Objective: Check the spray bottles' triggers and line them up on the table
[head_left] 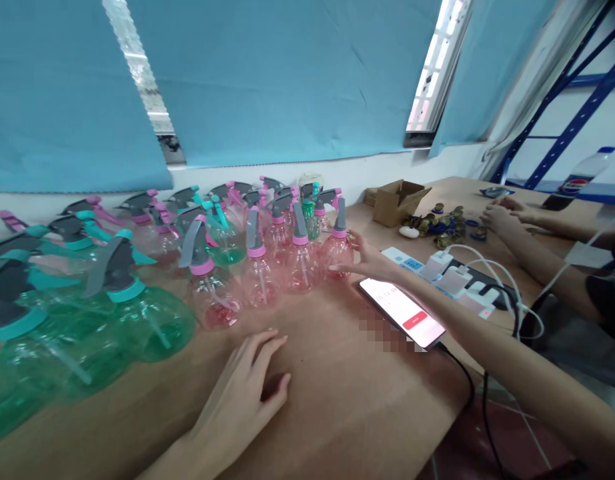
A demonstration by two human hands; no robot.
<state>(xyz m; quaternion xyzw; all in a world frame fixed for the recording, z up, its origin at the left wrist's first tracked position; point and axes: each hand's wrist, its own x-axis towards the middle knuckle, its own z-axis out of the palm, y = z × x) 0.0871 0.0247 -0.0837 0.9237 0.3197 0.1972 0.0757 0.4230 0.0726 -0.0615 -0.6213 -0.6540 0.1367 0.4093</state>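
At the right end of the front row stands a pink spray bottle (pixel 336 252), upright on the table. My right hand (pixel 363 259) is closed around its right side, with the thumb in front and the fingers partly behind. My left hand (pixel 245 383) lies on the wooden tabletop (pixel 327 407), fingers spread and nothing in them. Nearest to that hand are another pink spray bottle (pixel 215 297) and a green spray bottle (pixel 155 327). A lit phone (pixel 400 312) lies below my right forearm, close to the wrist.
Several more green and pink spray bottles crowd the left and back. Beyond my right hand are an open cardboard box (pixel 397 203), a power strip (pixel 505 283) with chargers and cables, and small brass-coloured pieces (pixel 442 223). Another person's hands (pixel 507 212) work there, near a cola bottle (pixel 582 177).
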